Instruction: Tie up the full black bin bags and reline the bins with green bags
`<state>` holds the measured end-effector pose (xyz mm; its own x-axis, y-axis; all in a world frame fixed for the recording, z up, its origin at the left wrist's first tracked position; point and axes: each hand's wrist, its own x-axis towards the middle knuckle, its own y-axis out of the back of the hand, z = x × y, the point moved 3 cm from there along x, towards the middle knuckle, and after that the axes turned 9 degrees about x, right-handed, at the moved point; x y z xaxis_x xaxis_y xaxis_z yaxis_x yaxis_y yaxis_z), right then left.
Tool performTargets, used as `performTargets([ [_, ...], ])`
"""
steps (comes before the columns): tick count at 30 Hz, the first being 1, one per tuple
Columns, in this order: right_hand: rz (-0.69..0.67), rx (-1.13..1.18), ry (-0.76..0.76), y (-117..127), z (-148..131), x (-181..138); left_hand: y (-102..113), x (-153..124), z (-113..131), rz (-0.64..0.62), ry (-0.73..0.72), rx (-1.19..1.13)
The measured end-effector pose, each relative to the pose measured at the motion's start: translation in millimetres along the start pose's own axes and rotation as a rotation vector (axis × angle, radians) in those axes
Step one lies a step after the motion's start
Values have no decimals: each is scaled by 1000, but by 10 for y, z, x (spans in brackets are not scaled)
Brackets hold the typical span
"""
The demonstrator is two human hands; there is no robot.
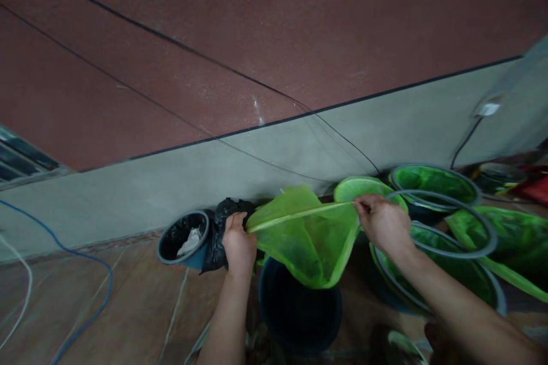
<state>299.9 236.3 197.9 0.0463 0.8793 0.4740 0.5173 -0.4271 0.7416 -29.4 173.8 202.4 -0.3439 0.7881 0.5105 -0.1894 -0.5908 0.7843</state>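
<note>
My left hand (pixel 240 244) is closed on one end of the rim of a thin green bag (pixel 310 234), and my right hand (pixel 383 222) pinches the other end. Between them the rim is pulled taut, and the bag hangs with its lower part over a dark blue bin (pixel 265 319). The bin stands below, its inside dark. A grey ring (pixel 492 234) shows beside my right wrist; whether it hangs on the arm or rests on the bins behind cannot be made out. Under my right forearm stands a bin lined with green (pixel 499 299).
Another green-lined bin (pixel 436 174) stands near the wall, with more green bag material (pixel 509 234) at right. To the left are a black bag (pixel 218 239) and a small black-lined bin (pixel 194 262). A blue hose (pixel 109 279) lies on the tiled floor. Cables run along the wall.
</note>
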Motion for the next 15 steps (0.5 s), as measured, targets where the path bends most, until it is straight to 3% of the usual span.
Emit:
performTargets([
  [4, 6, -106, -141, 28, 205, 74, 37, 26, -84, 26, 26, -44],
  [6, -29, -134, -133, -8, 229, 66, 26, 22, -72, 9, 17, -85],
  [8, -47, -91, -24, -66, 122, 6, -1, 8, -14, -7, -12, -117],
  [10, -83, 53, 178, -139, -119, -106, -42, -15, 85, -20, -56, -149],
  [12, -193, 245, 370, -228, -413, -240, -94, -49, 206, -40, -100, -197],
  [15, -317, 372, 430, -359, -724, -355, -176, -123, 385, -98, -163, -276],
])
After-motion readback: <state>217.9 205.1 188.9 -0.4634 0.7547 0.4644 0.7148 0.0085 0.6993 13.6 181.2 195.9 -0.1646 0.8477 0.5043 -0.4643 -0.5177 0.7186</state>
